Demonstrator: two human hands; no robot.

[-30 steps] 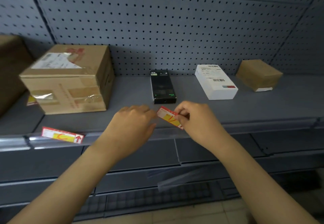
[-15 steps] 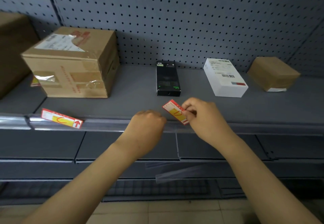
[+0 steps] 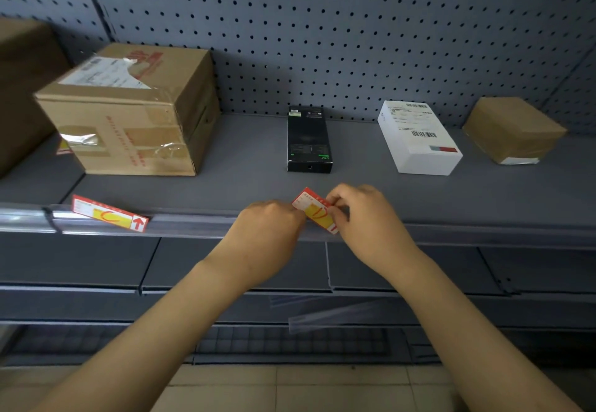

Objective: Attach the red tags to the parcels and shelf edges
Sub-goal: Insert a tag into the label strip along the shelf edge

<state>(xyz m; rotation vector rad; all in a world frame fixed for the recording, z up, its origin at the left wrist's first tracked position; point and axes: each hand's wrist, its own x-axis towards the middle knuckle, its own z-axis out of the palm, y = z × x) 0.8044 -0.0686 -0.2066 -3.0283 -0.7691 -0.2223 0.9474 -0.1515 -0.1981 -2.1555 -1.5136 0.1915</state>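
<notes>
A red tag (image 3: 314,210) with a yellow patch is pinched in my right hand (image 3: 364,218) at the front rail of the grey shelf (image 3: 193,223), tilted down to the right. My left hand (image 3: 267,234) is closed, its fingertips touching the tag's left end. A second red tag (image 3: 108,213) with a white arrow sits in the rail at the left. On the shelf stand a large cardboard parcel (image 3: 129,111), a black box (image 3: 309,139), a white box (image 3: 417,137) and a small brown parcel (image 3: 512,129).
Another cardboard box (image 3: 22,89) stands at the far left, with a bit of red tag (image 3: 63,147) behind the large parcel. A pegboard wall (image 3: 322,24) backs the shelf. Lower shelves (image 3: 225,282) and a tiled floor (image 3: 290,389) lie below.
Both hands have come together at the shelf rail. The tag in my right hand has dropped from above the shelf surface to the rail edge, and my left hand now touches its end.
</notes>
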